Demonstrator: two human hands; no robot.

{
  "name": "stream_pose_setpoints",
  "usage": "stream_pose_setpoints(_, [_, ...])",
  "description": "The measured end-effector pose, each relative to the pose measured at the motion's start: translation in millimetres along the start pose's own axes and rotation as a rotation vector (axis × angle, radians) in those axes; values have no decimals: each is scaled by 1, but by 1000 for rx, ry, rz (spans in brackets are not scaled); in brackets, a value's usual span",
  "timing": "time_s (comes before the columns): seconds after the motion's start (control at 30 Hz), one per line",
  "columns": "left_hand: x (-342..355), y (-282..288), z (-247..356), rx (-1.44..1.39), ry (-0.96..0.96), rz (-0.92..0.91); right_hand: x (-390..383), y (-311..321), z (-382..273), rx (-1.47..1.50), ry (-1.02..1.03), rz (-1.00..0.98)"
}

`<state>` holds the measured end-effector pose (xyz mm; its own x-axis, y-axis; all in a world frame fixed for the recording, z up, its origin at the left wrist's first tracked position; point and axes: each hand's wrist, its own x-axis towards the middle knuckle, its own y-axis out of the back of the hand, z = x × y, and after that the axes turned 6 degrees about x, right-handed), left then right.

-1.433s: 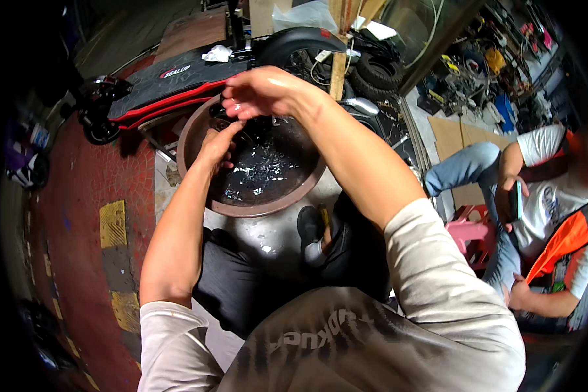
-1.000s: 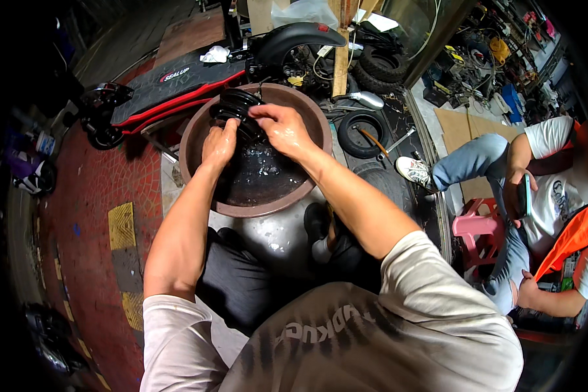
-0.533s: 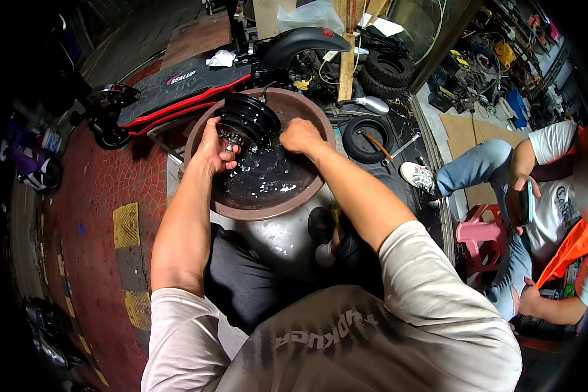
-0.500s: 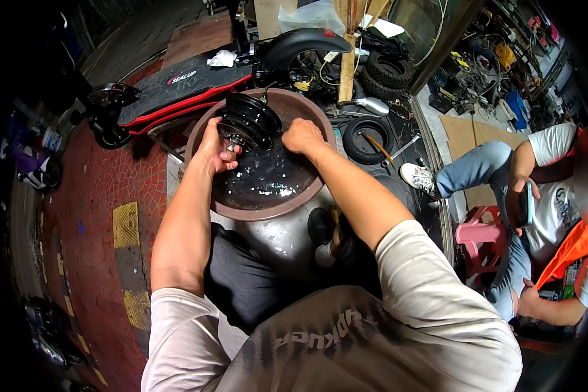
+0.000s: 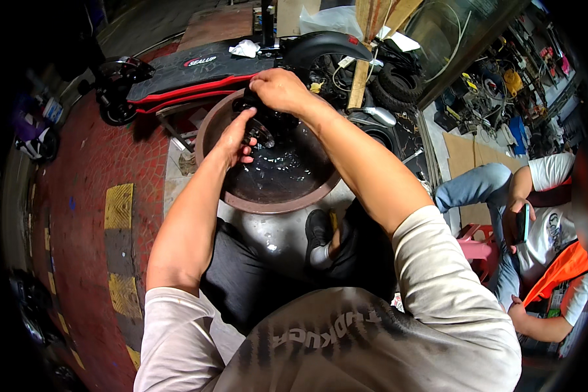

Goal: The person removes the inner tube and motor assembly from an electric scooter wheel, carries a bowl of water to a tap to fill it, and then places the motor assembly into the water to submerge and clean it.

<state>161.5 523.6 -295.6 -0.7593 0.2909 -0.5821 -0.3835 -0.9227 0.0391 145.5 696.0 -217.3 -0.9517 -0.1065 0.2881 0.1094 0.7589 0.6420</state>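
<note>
A black scooter wheel hub (image 5: 263, 135) is tilted over a brown round basin (image 5: 274, 208) with dark, glinting water in it. My left hand (image 5: 232, 140) grips the hub's near left side, its thumb along the top and its fingers around the axle end. Over the hub's far upper side, my right hand (image 5: 279, 90) is closed with fingers bent down. Whatever may be in those fingers is hidden. The right hand and forearm cover much of the hub.
Behind the basin lies an electric scooter with a red-edged deck (image 5: 196, 77) and black fender (image 5: 323, 49). Tyres (image 5: 398, 85), a wooden post (image 5: 359, 81) and a mirror (image 5: 379, 116) crowd the right. A seated person (image 5: 536, 228) holds a phone at far right.
My right hand has gone from the basin's right inside up and left onto the hub's far side. The hub has turned and sits lower, still in my left hand.
</note>
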Motion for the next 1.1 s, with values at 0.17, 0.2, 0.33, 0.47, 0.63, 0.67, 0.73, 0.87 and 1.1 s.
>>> stream_pose_setpoints(0.17, [-2,5,-1,5,-9,21,-29,-13,-2,-254,76,7])
stream_pose_setpoints(0.2, [-4,3,1,4,-9,35,-35,-14,0,-256,83,46])
stream_pose_setpoints(0.33, [-6,4,4,0,-8,70,-68,-13,3,-216,70,160])
stream_pose_setpoints(0.47, [-6,2,4,18,-11,62,-92,-10,13,-97,16,278])
stream_pose_setpoints(0.63, [-4,6,4,21,1,46,-100,-6,23,92,-217,272])
stream_pose_setpoints(0.67, [-5,6,5,22,6,42,-101,-5,24,88,-272,243])
stream_pose_setpoints(0.73, [-7,8,1,11,2,67,-104,-6,30,83,-380,179])
stream_pose_setpoints(0.87, [-5,3,3,20,8,45,-114,-27,73,-67,-666,-208])
stream_pose_setpoints(1.1, [-3,9,-1,15,-30,3,-97,-46,102,110,-796,-258])
